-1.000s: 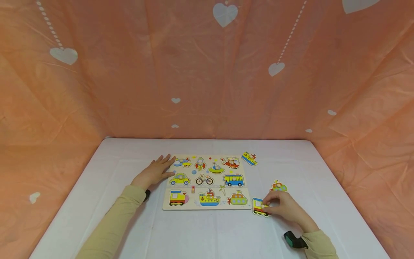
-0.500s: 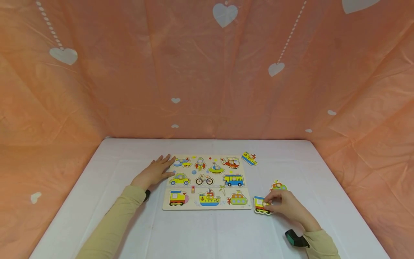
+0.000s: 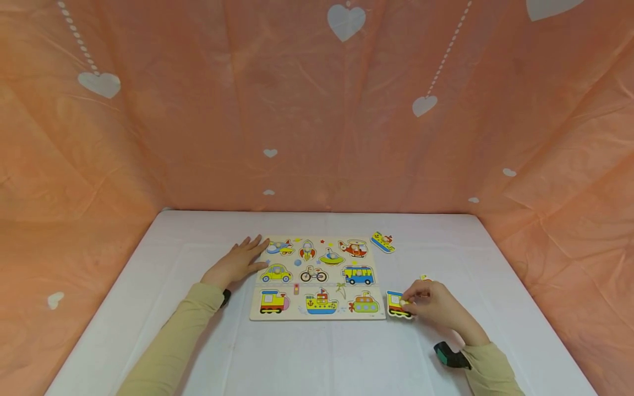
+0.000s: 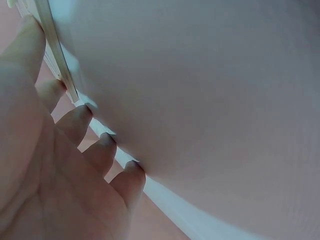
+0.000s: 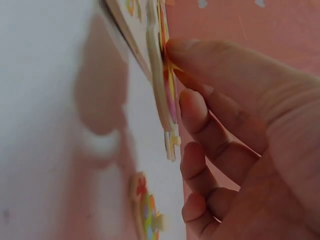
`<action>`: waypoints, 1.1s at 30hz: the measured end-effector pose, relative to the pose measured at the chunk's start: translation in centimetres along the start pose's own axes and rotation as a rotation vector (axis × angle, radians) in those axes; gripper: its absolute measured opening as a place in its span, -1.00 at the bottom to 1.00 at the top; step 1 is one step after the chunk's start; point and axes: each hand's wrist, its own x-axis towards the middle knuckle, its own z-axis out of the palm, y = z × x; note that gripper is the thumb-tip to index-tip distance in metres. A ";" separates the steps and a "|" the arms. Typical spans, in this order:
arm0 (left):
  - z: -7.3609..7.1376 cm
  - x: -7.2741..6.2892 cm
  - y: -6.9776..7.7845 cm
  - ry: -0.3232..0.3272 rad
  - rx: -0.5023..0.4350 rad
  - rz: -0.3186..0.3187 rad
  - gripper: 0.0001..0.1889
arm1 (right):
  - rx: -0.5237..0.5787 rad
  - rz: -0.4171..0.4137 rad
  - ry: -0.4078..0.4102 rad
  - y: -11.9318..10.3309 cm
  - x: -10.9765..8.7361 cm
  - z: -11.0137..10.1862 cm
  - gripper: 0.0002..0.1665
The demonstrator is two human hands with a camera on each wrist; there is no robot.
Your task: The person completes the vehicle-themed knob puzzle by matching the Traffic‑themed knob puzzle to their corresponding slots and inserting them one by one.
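Observation:
My right hand (image 3: 436, 305) pinches the round knob of a train puzzle piece (image 3: 394, 304) between thumb and fingertips, just off the right edge of a wooden peg puzzle board (image 3: 317, 318). In the right wrist view the train piece (image 5: 159, 75) hangs above the white table, tilted on edge to the camera, its shadow beside it. Spread and fairly straight, my left hand (image 3: 236, 264) rests its thumb and a fingertip on the board's left edge. A submarine piece (image 3: 423, 277) lies mostly hidden behind my right hand; the right wrist view shows more of the submarine (image 5: 147, 212).
A ship piece (image 3: 383, 242) lies by the board's far right corner. Plane, rocket, helicopter, car, bicycle (image 3: 313, 274) and bus (image 3: 359, 275) pieces sit in the upper rows. Orange cloth with white hearts (image 3: 346, 22) surrounds the white table (image 3: 317, 357).
The right hand with the train piece first shifts slightly right, then moves back left and upward in the head view, covering more of the submarine. The left hand stays in place.

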 end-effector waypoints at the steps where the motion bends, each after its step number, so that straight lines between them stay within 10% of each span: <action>1: 0.0 0.0 0.0 0.001 0.002 0.001 -0.26 | -0.005 0.004 0.004 -0.1 0.2 0.0 -0.84; 33: 0.3 0.0 -0.3 0.012 0.003 -0.019 -0.23 | 0.059 -0.049 -0.039 -2.9 5.2 1.1 -0.87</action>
